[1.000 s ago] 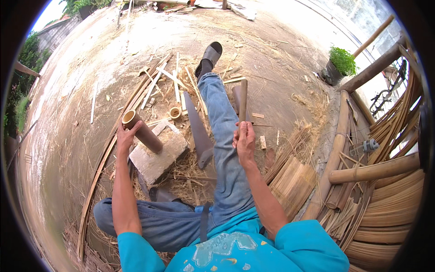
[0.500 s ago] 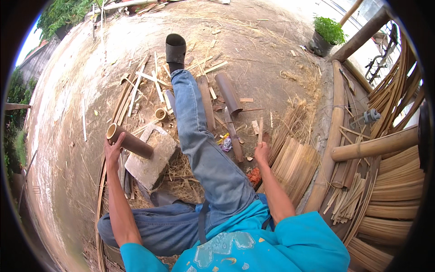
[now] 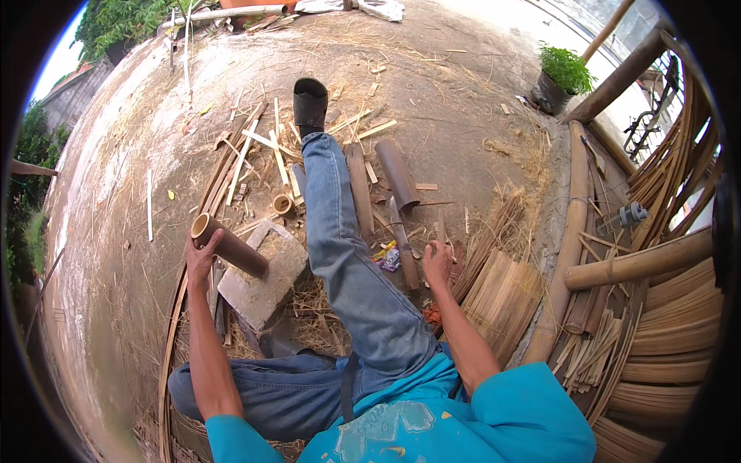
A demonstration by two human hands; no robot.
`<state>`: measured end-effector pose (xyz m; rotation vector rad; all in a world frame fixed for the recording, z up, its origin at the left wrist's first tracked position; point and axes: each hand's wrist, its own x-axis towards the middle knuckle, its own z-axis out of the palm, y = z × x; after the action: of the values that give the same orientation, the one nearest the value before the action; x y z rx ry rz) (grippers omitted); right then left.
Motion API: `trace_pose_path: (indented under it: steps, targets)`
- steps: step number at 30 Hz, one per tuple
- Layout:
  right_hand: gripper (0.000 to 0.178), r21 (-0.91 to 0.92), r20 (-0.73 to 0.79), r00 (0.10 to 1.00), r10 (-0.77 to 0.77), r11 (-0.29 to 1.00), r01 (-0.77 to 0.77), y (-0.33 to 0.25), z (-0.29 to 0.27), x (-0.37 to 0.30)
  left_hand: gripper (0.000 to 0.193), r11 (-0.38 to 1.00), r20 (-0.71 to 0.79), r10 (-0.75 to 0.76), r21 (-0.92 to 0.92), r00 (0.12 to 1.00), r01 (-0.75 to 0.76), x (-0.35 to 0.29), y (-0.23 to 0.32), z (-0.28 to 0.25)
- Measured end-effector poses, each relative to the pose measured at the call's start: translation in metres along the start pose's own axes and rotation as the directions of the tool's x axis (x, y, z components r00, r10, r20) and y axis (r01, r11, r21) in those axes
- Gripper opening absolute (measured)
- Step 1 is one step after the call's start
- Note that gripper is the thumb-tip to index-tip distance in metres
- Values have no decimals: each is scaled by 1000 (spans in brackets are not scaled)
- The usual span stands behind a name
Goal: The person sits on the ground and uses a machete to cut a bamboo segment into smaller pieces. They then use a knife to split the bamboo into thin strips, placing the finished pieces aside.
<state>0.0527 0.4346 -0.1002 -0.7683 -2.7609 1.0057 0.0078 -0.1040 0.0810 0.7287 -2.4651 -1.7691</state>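
In the head view, the person's left hand (image 3: 201, 258) grasps a brown bamboo tube (image 3: 244, 254) near its open upper end; the tube slants down to the right of that grip, its lower end on a rough grey concrete block (image 3: 258, 292), as it did a second ago. A short pale-rimmed bamboo ring (image 3: 282, 204) lies beyond the grip, to its right.

The right hand (image 3: 438, 264) has changed more: a second ago it held a round brown stick upright over the blue-jeaned leg (image 3: 340, 224); now it is low, beside the leg's right. Its fingers are bent, and whether they grip the thin brown strip (image 3: 441, 224) just beyond them cannot be told. Flat tan bamboo slats (image 3: 500, 297) lie to its right and nearer the body.
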Motion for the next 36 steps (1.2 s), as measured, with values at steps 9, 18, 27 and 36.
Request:
trace_pose_path:
  steps: [9,18,27,36]
  targets:
    - [72,-174,344,939,-10,982,74,-6,26,-30,102,996,-88,94,13,992,-93,2,-3,-2]
    - [26,159,431,897,100,970,-185,65,-10,-31,123,993,-106,119,36,987,-116,1,1,7]
    - [36,547,340,935,102,787,-285,-45,-96,-51,96,983,-203,183,29,962,-181,-23,16,25]
    - [40,686,459,859,-226,704,-181,-169,-90,-68,83,969,-181,226,-60,957,-240,-63,15,63]
